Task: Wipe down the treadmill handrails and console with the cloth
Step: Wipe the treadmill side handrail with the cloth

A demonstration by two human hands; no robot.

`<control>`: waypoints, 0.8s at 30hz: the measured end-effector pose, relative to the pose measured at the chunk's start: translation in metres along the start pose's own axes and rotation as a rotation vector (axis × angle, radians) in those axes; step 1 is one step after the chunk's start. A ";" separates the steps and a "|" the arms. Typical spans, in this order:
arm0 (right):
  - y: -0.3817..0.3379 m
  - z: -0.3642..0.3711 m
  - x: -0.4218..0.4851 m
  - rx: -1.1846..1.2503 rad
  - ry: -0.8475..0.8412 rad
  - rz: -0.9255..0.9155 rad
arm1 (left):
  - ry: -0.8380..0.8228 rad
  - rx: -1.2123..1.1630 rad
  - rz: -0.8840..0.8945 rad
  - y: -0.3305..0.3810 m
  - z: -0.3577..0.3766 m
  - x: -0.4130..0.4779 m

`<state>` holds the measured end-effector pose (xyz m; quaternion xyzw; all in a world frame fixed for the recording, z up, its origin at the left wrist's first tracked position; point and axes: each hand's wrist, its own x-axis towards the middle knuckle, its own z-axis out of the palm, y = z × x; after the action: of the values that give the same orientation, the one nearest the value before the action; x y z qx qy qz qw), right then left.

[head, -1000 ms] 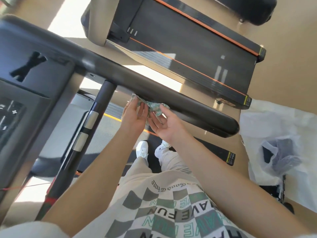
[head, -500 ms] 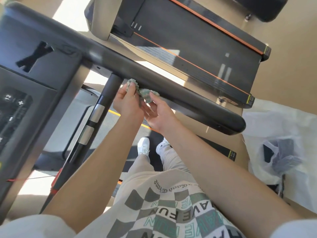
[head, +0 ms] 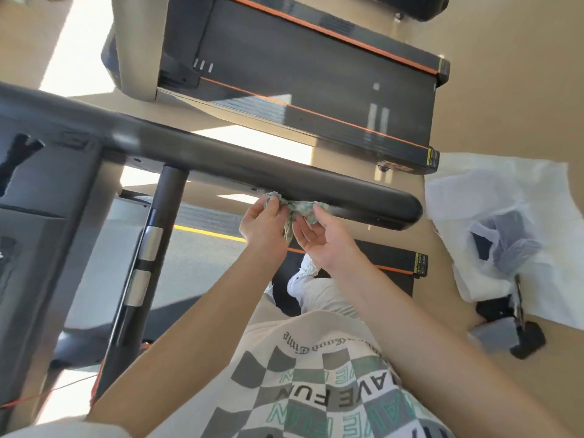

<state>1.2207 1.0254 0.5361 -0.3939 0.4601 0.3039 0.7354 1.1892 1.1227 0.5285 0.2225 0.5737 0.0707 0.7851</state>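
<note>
A thick black handrail (head: 252,165) runs from the upper left to its rounded end at the right. A crumpled green and white cloth (head: 298,208) is pressed against its underside, close to that end. My left hand (head: 262,222) pinches the left part of the cloth. My right hand (head: 319,238) holds the right part, palm turned up, with its fingertips on the cloth at the rail. The dark console (head: 41,197) fills the left edge, partly cut off.
A black upright post (head: 145,257) with silver bands drops from the rail at the left. A second treadmill (head: 316,77) lies beyond. A white plastic bag (head: 493,216) and a small dark object (head: 518,333) lie on the floor at the right.
Both hands have slid the cloth along the underside of the handrail, from near the upright post to near the rail's rounded right end.
</note>
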 end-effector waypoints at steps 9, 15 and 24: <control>-0.046 -0.059 -0.006 0.219 0.090 -0.112 | -0.112 0.150 -0.079 -0.051 0.030 -0.022; -0.084 -0.105 -0.016 0.281 0.145 -0.193 | -0.212 0.310 -0.105 -0.090 0.054 -0.042; -0.134 -0.123 -0.016 -0.383 0.282 -0.750 | -0.380 0.729 0.310 -0.099 0.074 -0.056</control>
<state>1.2693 0.8507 0.5586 -0.7004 0.3167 0.0393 0.6385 1.2248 0.9941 0.5524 0.5775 0.3664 -0.0613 0.7270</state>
